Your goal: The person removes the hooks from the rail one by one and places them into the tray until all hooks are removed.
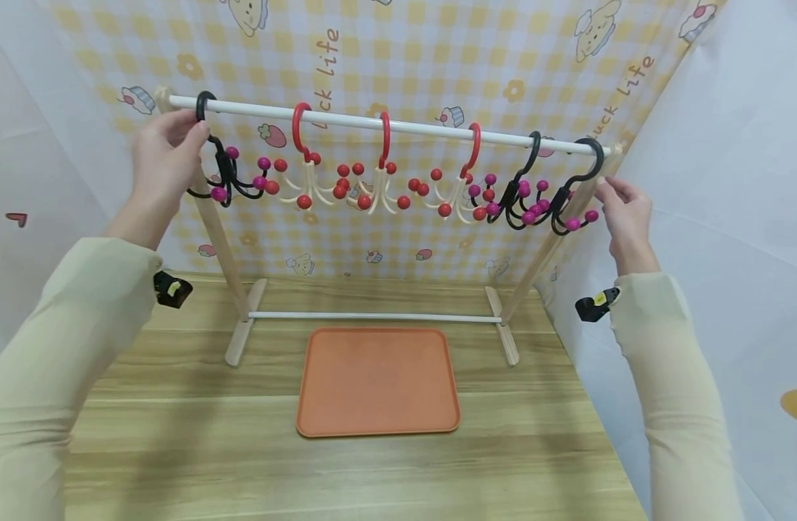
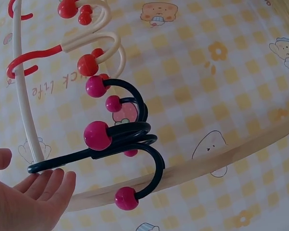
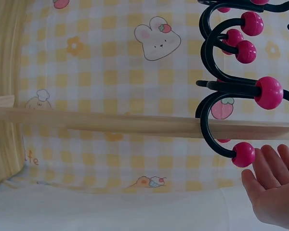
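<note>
Several octopus-shaped hooks with ball tips hang from the white rod (image 1: 268, 110) of a wooden rack. My left hand (image 1: 171, 155) is at the leftmost black hook (image 1: 224, 170), fingers right at its curved top. In the left wrist view, the fingers of the left hand (image 2: 33, 199) are extended beside the hook's stem, the thumb apart from it. At the other end, my right hand (image 1: 627, 213) is beside the right post, near the rightmost black hook (image 1: 559, 202). The right wrist view shows the right hand (image 3: 279, 187) with loose fingers close to a pink ball (image 3: 244, 154), gripping nothing.
Three red-topped hooks (image 1: 381, 163) hang mid-rod, and another black hook (image 1: 512, 199) hangs right of them. An orange tray (image 1: 380, 383) lies on the wooden table (image 1: 372, 477) in front of the rack's lower bar (image 1: 375, 316). Behind stands a checked yellow backdrop (image 1: 411, 65).
</note>
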